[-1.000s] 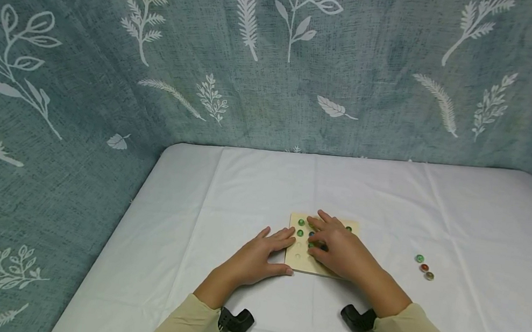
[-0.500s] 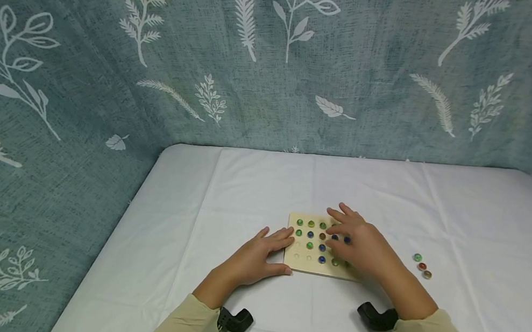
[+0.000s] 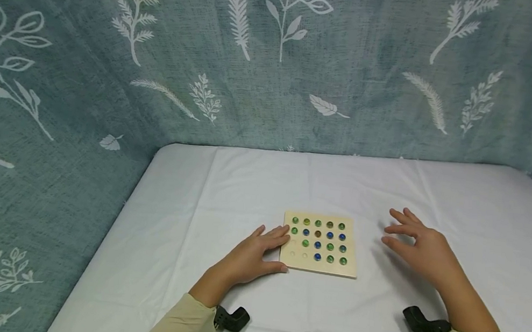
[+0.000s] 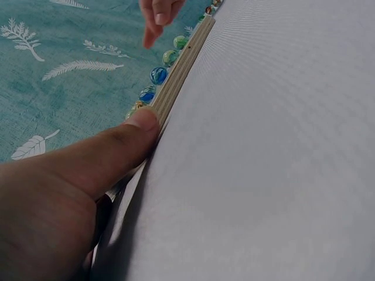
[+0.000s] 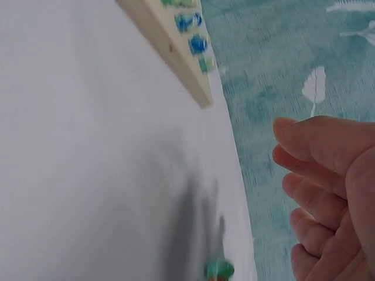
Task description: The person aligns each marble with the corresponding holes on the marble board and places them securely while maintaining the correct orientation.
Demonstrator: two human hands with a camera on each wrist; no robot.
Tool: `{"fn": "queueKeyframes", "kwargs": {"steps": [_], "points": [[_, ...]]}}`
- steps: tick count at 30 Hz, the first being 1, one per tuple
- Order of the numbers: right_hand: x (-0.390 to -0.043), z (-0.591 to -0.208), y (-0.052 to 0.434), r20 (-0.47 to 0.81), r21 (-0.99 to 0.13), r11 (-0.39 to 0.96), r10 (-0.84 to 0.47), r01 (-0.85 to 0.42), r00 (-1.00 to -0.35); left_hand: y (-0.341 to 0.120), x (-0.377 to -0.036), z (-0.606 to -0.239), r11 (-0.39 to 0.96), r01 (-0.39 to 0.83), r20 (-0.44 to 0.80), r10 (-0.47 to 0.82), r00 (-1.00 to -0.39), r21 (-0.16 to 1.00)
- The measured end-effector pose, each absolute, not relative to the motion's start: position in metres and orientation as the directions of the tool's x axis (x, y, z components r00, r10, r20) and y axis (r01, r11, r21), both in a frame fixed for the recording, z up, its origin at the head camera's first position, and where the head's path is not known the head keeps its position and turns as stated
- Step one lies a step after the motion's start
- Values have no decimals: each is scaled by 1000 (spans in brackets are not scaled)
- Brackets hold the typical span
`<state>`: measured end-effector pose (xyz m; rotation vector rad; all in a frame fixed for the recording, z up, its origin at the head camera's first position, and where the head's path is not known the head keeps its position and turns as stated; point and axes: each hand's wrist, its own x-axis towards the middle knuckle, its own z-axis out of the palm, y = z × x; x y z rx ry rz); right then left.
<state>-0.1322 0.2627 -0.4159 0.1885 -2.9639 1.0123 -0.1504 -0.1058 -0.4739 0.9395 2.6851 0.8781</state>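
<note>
A pale wooden board [image 3: 319,264] with rows of round hollows lies on the white cloth. Green, blue, brownish and yellowish glass marbles [image 3: 317,245] sit in most hollows; bare ones show at its near left. My left hand [image 3: 248,259] rests at the board's left side, its fingers on the edge and the thumb touching the near left corner. My right hand [image 3: 424,253] is in the air right of the board, thumb and fingers loosely bent, with nothing visible between them. Below it in the right wrist view is a loose green marble [image 5: 220,269], with a bit of red beneath.
A white cloth [image 3: 244,185] covers the table. Behind and to the left hangs a teal curtain [image 3: 253,105] with white leaf prints. Each wrist carries a black camera mount, such as the right one [image 3: 426,323]. In the head view, the right hand hides the loose marbles.
My right hand has left the board and moved right, over the spot where three loose marbles lay, uncovering the board's marbles. The left hand stays at the board's left edge.
</note>
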Motion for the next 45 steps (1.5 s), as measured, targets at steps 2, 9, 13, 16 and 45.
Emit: {"fn": "queueKeyframes", "kwargs": {"steps": [2, 9, 13, 16, 45], "points": [[-131, -418, 273, 20, -613, 785, -97, -89, -995, -107, -150, -474, 630, 516, 39, 611, -791, 580], [-128, -425, 299, -73, -609, 793, -30, 21, -997, -108, -150, -473, 626, 506, 34, 608, -793, 594], [-126, -430, 305, -83, -585, 810, -11, 40, -996, -108, -150, -472, 627, 493, 22, 605, -796, 603], [-125, -433, 308, -91, -568, 822, -6, 47, -996, -108, -150, -472, 627, 478, 10, 600, -800, 615], [-121, -443, 300, -97, -581, 813, -32, 31, -995, -106, -150, -471, 625, 508, 28, 614, -789, 593]]}}
